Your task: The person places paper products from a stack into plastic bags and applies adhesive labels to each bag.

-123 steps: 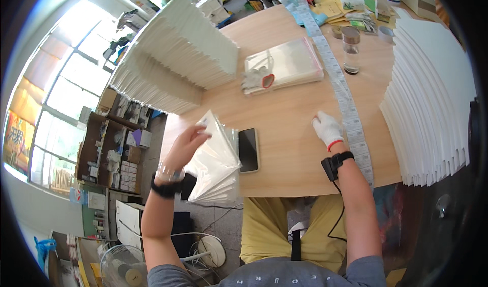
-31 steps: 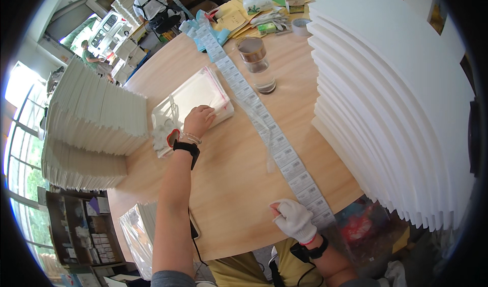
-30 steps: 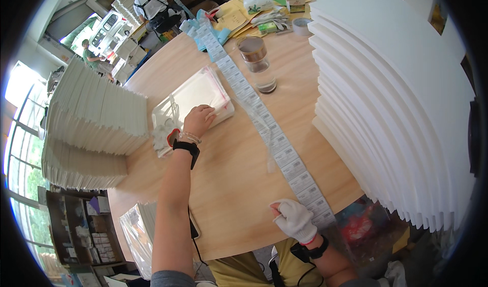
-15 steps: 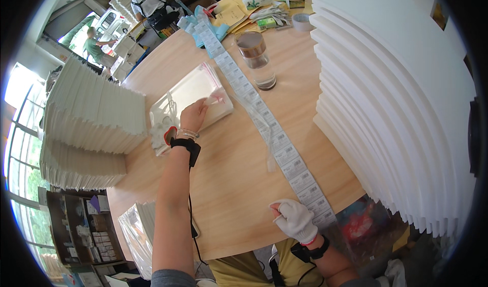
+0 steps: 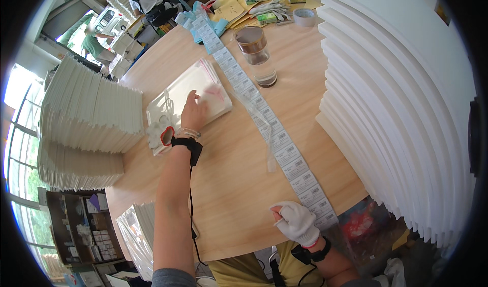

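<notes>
My bare left hand (image 5: 194, 113) is above a flat stack of clear plastic bags (image 5: 206, 72) with pinkish marks at the right end. Its fingers are apart, some smeared by motion, and nothing shows in them. A white knit glove (image 5: 156, 130) with a red-edged cuff lies on the stack beside my left wrist. At the table's front edge, my right hand (image 5: 295, 222) wears a white glove and is closed, the bare thumb tip showing. What it holds, if anything, is hidden. It is next to the near end of a long strip of printed labels (image 5: 277, 126).
A lidded clear cup (image 5: 258, 58) holding liquid stands right of the strip. Tall stacks of white sheets rise at the left (image 5: 91, 114) and right (image 5: 376, 99). Tape (image 5: 303, 17), yellow envelopes (image 5: 229, 7) and gloves (image 5: 274, 8) lie at the far end. Two people are beyond.
My left hand's closed fingers have come apart and lifted slightly at the bag stack. My right hand has hardly moved. The person in green has leaned forward.
</notes>
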### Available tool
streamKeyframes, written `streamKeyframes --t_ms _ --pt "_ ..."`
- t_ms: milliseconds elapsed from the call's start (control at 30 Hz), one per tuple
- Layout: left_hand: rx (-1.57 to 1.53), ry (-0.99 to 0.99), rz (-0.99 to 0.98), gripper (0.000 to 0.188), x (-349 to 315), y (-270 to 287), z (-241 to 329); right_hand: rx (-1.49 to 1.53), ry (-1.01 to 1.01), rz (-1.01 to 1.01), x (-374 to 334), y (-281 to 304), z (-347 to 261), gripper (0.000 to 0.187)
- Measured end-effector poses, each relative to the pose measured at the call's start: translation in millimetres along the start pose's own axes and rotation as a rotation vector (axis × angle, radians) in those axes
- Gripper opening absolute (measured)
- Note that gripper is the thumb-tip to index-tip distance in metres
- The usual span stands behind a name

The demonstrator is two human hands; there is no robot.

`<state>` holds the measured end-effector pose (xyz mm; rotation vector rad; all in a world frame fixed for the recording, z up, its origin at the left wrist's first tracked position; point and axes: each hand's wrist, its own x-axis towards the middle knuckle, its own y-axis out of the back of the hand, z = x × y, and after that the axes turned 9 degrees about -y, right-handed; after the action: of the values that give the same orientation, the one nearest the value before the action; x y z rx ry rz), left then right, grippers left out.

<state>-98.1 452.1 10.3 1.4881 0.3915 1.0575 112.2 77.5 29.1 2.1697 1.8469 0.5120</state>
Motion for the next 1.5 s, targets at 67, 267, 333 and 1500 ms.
streamKeyframes --t_ms 67,267,333,1500 --pt "0.07 -0.12 0.009 0.048 -2.4 -8.9 -4.2 -0.002 0.008 0.011 0.0 -1.6 2.3 0.019" --pt "-0.016 0.101 -0.327 0.047 18.7 35.1 49.1 -0.014 0.01 0.019 0.0 0.1 3.3 0.019" --pt "-0.123 0.183 -0.336 0.043 23.4 35.2 40.7 -0.018 0.003 0.013 -0.9 0.9 2.7 0.019" --pt "0.023 -0.079 -0.104 0.021 34.6 14.0 46.1 0.019 0.031 0.0 -1.6 -0.4 6.9 0.024"
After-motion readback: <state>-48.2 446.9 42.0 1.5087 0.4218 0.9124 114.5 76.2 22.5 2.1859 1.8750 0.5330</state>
